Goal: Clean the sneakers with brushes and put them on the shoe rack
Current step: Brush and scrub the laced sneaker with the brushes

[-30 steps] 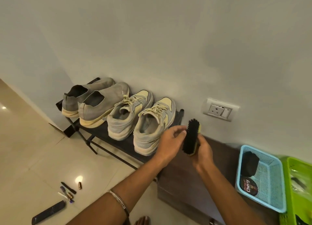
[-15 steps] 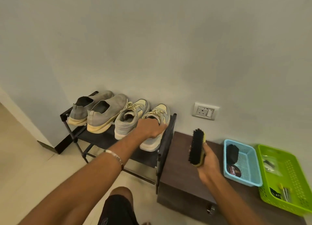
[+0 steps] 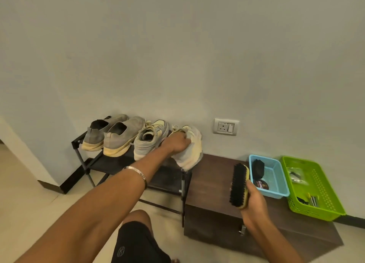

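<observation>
A black shoe rack (image 3: 102, 164) stands against the wall with two grey slip-on shoes (image 3: 116, 136) and a grey and yellow laced sneaker (image 3: 150, 142) on its top shelf. My left hand (image 3: 176, 144) grips the matching rightmost sneaker (image 3: 192, 152), which is tipped onto its side with the pale sole turned right, at the rack's right end. My right hand (image 3: 254, 199) holds a black-bristled shoe brush (image 3: 239, 185) with a yellow back, upright above the brown cabinet.
A low brown cabinet (image 3: 213, 183) adjoins the rack on the right. On it sit a blue basket (image 3: 276, 191) holding a second brush and a polish tin, and a green basket (image 3: 320, 193) with small tools. A wall socket (image 3: 226, 127) is above.
My left hand left the brush, reached to the rightmost sneaker and tipped it onto its side. The view has pulled back, and my right hand with the brush has moved right.
</observation>
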